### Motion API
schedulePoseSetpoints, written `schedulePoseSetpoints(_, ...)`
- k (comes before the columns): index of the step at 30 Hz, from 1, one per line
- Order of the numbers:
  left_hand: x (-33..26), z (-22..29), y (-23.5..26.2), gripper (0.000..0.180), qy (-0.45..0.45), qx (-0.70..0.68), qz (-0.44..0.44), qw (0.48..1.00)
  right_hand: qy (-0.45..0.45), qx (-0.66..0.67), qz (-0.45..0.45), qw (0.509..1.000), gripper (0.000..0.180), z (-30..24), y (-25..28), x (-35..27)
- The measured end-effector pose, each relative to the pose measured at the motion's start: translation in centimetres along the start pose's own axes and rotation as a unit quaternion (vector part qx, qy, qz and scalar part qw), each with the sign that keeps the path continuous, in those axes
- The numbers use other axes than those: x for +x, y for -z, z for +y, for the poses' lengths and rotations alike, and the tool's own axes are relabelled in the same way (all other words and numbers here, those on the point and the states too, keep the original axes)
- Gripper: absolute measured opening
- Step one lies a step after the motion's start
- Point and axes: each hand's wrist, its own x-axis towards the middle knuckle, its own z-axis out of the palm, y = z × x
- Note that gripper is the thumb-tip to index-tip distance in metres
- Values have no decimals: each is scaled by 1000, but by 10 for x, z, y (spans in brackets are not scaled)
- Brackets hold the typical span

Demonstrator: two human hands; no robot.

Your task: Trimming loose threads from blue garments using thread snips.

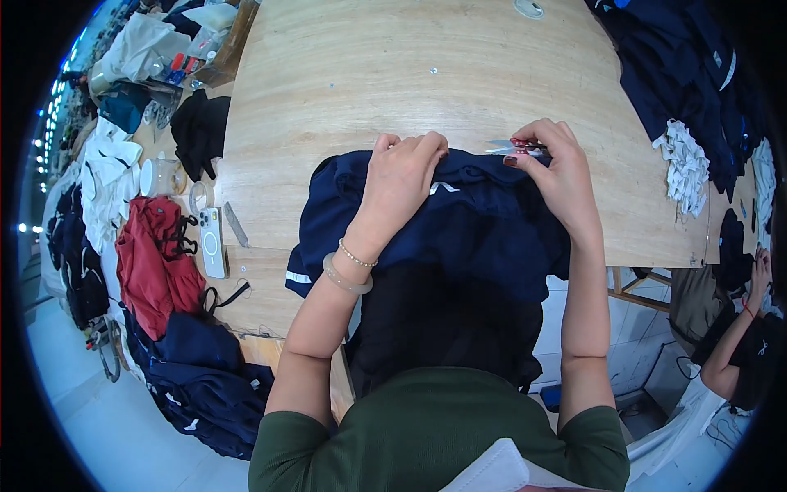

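Note:
A navy blue garment [492, 230] is draped over the table's near edge and hangs down in front of me. My left hand [398, 176] pinches the cloth along its far edge, with the fingers curled over and closed. Beside that hand a small white label [443, 189] shows on the garment. At the garment's far right edge, my right hand [561, 168] holds small scissors [502, 148] with silver blades pointing left and red on the handles. Whether its fingers also grip the cloth cannot be seen.
On the wooden table [344, 82] to the left lie a phone [212, 243], a tape roll [201, 197] and a red garment [156, 262]. Navy clothes [680, 74] and a bundle of white strips [684, 164] lie at right. Another person's arm [742, 328] shows at far right.

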Motion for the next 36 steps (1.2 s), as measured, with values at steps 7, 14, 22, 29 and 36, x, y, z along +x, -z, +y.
schedulePoseSetpoints(7, -26, 10, -17, 36, 5, -5, 30, 1000, -55, 135, 5, 989, 21, 29, -38, -11)
schedulePoseSetpoints(14, -40, 14, -36, 32, 68, -4, 102, 992, -49, 103, 25, 993, 23, 34, -51, -27)
schedulePoseSetpoints(22, -25, 18, -25, 11, 12, -4, 106, 994, -74, 163, 14, 984, 23, 40, -49, -24)
schedulePoseSetpoints(29, -7, 6, -25, 5, -12, -34, 130, 991, -80, 149, 20, 985, 21, 28, -39, -14)
schedulePoseSetpoints(36, -1, 13, -21, 3, 52, -51, 107, 992, 5, -13, -19, 1000, 16, 6, -22, 12)
